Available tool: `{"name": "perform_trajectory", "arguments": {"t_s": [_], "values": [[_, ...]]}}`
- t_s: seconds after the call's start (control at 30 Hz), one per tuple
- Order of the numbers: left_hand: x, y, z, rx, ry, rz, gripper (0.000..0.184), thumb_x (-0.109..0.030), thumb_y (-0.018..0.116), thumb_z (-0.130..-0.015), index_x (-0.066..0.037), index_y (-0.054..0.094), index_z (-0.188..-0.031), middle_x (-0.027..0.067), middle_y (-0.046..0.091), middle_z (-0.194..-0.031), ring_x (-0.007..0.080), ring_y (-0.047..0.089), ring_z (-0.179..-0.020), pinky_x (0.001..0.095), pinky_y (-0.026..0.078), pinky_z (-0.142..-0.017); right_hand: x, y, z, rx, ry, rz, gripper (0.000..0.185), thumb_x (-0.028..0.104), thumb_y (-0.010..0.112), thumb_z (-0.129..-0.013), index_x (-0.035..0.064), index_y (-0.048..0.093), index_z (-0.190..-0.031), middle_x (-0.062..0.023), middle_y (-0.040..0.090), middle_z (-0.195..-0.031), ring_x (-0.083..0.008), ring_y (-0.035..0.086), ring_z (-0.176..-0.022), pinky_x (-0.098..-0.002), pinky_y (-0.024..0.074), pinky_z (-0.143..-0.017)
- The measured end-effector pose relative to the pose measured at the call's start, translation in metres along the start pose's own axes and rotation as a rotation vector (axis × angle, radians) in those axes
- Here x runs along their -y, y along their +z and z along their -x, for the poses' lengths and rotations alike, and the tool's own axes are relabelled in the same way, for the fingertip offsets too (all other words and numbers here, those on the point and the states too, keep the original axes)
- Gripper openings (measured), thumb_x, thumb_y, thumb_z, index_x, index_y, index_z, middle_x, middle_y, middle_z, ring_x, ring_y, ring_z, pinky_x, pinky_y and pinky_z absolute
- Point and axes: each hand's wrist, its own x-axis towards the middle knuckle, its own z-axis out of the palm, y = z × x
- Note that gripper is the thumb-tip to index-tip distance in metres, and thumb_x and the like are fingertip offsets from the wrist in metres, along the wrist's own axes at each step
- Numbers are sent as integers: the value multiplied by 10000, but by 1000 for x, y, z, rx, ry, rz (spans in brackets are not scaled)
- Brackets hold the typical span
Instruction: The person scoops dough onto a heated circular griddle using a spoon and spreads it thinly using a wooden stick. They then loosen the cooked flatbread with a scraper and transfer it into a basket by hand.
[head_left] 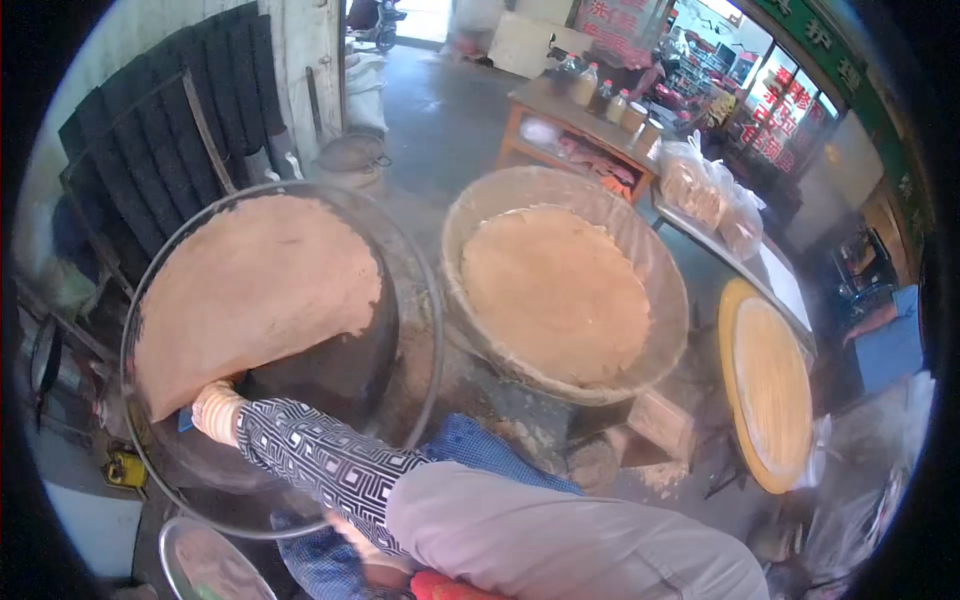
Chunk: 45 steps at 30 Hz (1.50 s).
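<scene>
My right hand [217, 412], in a striped knit glove and a black-and-white patterned sleeve cover, is at the near edge of a large thin pancake [260, 280]. The pancake covers the far part of a dark round griddle [320, 385], leaving the near part bare. Beside my fingers a small blue piece [185, 419] shows, most of it hidden by the hand; the fingertips are hidden too. Below my right forearm some skin [355, 535] is visible, perhaps of my left hand, with its fingers out of sight. A metal rim [436, 330] rings the griddle.
A wide basin [670, 290] of tan batter or dough stands right of the griddle. Farther right is a yellow round board [735, 400] with a pale round sheet on it. Bottles [585, 85] stand on a wooden cabinet [560, 105]. Another person's blue sleeve [890, 340] shows at the right edge.
</scene>
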Motion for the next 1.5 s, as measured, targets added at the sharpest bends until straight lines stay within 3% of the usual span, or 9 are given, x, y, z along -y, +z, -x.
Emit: {"name": "perform_trajectory", "arguments": {"t_s": [0.1, 0.3, 0.4, 0.47, 0.73, 0.87, 1.17, 1.33, 1.5], "values": [[-4, -5, 1, 87, -52, 265, 445, -282, 632, -821, -47, 593, -1197, 200, 578, -1150, 389, 549, -1032, 469, 414, -952, -83, -74, -34, 856, -255, -754, 187, 127, 618, -795, 66, 762, -897, -119, 739, -896, -270, 708, -835, -451, 565, -700], [-11, 13, 41, 467, -381, 692, 605, -322, 671, -775, 9, 533, -1261, 314, 532, -1256, 533, 512, -1095, 556, 378, -1006, -27, -22, -18, 740, -202, -826, 188, 119, 613, -780, 80, 768, -878, -135, 738, -900, -302, 707, -857, -442, 569, -691], [9, -11, 72, 212, -111, -11, 733, -542, 577, -866, -75, 443, -1414, 253, 359, -1487, 539, 406, -1237, 624, 364, -984, -43, -32, -16, 586, -150, -867, 199, 113, 587, -772, 54, 747, -872, -153, 723, -837, -307, 703, -782, -448, 558, -651], [11, -2, 67, 180, -206, 263, 705, -216, 731, -734, 27, 455, -1335, 351, 325, -1430, 528, 315, -1301, 571, 273, -1090, -27, -21, 1, 409, -56, -924, 153, 112, 564, -779, 42, 700, -790, -166, 706, -801, -304, 698, -746, -452, 549, -627], [7, 1, 52, 332, -363, 177, 769, -338, 760, -738, -73, 447, -1388, 274, 277, -1496, 537, 285, -1318, 597, 275, -1094, -87, -9, -32, 587, 3, -739, 327, 128, 441, -931, -14, 694, -1082, -228, 676, -1103, -353, 652, -1042, -504, 490, -929], [7, 4, 56, 362, -400, 189, 783, -436, 726, -760, -135, 433, -1421, 240, 255, -1515, 519, 242, -1352, 633, 255, -1072, -56, 89, 10, 112, 117, -422, 320, 150, 429, -947, 37, 659, -1138, -194, 655, -1153, -369, 617, -1084, -486, 470, -950], [23, -3, 72, 65, -360, 308, 656, -253, 705, -804, 1, 455, -1355, 272, 364, -1435, 480, 359, -1302, 554, 297, -1092, -205, -80, 82, 981, -177, -674, 391, 224, 469, -936, 63, 579, -1275, -165, 626, -1226, -361, 548, -1181, -452, 376, -1080], [106, -23, -1, -112, -187, -6, 600, -242, 667, -825, -13, 463, -1340, 238, 443, -1380, 441, 392, -1301, 560, 281, -1108, -238, -123, 163, 290, -345, -865, 240, 168, 533, -869, 51, 636, -1051, -91, 653, -1074, -230, 611, -1039, -419, 463, -938], [111, 10, -40, 331, 186, -112, 382, -425, 721, -722, -102, 604, -890, 133, 587, -951, 345, 538, -1053, 508, 329, -1058, -228, -109, 126, 462, -441, -746, 300, 146, 535, -841, 72, 611, -1122, -87, 660, -1101, -237, 617, -1055, -389, 463, -930]]}}
